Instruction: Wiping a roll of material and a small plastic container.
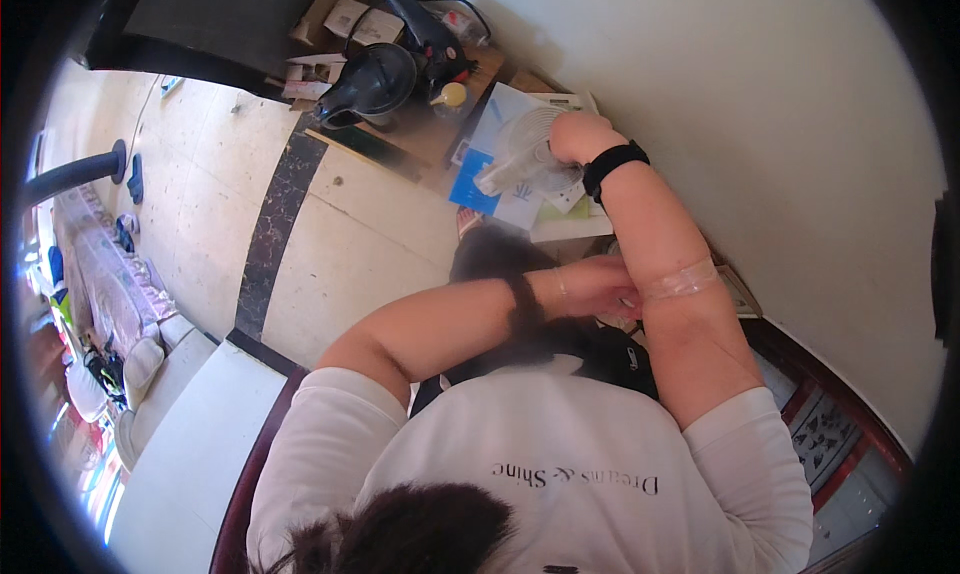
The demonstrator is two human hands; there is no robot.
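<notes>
A: Where is the right hand [580, 139]?
B: At the far end of the outstretched right arm, against the whitish, ribbed round thing [530, 139], which looks like a small fan. A black wristband [615, 166] sits just behind it.
A: Is its grip clenched on that?
B: I cannot tell; the fingers are hidden.
A: And where does the round thing lie?
B: Over a blue-and-white flat piece [472, 186], near the pale wall [760, 104] on the right.
A: What of the left hand [602, 286]?
B: It is nearer the body, bent in beside the right forearm, close to a clear band [685, 280] that crosses the forearm. I cannot tell whether its grip is released or grasping something.
A: What stands left of the round thing?
B: A brown tabletop [485, 75] with a small yellow-topped container [451, 95], a black rounded vessel [378, 79] farther left, and a dark thing like a hair dryer [425, 32] beyond the container.
A: And the floor?
B: Pale tiles [350, 199], with a dark marbled strip [280, 204] running across them on the left.
</notes>
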